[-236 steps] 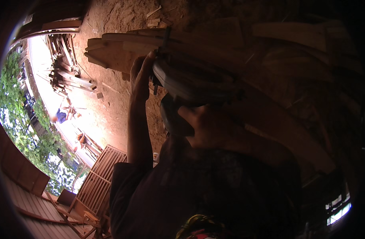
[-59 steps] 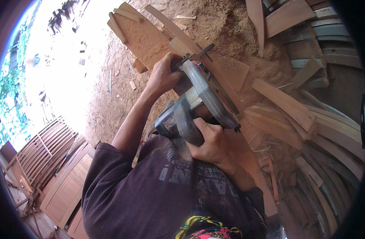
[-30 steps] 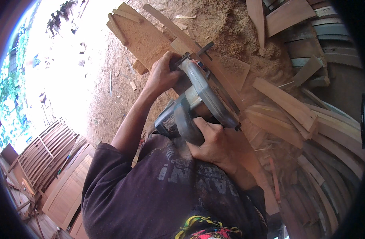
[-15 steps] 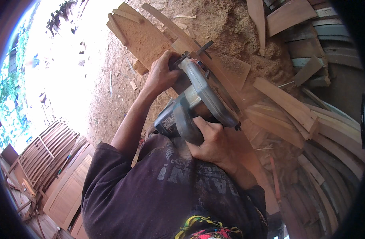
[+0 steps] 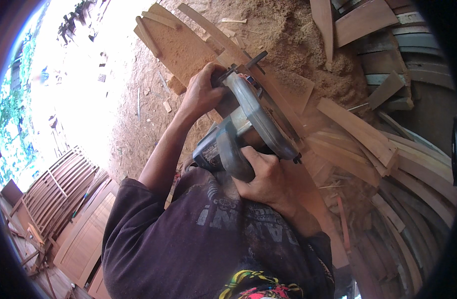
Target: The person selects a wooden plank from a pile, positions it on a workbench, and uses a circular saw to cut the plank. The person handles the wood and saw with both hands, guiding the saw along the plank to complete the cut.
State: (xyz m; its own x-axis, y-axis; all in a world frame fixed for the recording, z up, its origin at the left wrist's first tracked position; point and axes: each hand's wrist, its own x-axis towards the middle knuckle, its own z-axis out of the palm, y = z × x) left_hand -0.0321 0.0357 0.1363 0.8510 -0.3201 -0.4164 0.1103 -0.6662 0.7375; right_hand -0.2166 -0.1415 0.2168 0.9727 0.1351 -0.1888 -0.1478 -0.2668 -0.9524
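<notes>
**A:** The right hand (image 5: 265, 174) is wrapping its fingers tight around the rear handle of the circular saw (image 5: 248, 124), and the left hand (image 5: 201, 94) is closing over the front of the saw, just ahead of the grey blade guard. Both are gripping; neither is open.

**B:** And the piece being worked?

**A:** A long wooden strip (image 5: 268, 94) is lying directly under the saw's base, running away past the left hand and back under the right wrist. From here I cannot tell for sure whether the blade is biting into it, since the guard is hiding the teeth.

**B:** How would you do this well?

**A:** I'd judge the base should be sitting flat on the strip, the push coming steadily from the rear hand while the front hand is only steering, with its fingers kept clear of the blade's line.

**B:** What is it all resting on?

**A:** No tabletop: a flat board (image 5: 176, 45) on the sawdust-covered ground (image 5: 298, 30) beyond the left hand. To the right of the right hand, curved wooden slats (image 5: 412, 164) are piling up. Behind the left elbow, slatted wooden frames (image 5: 59, 184) are standing in bright daylight.
</notes>
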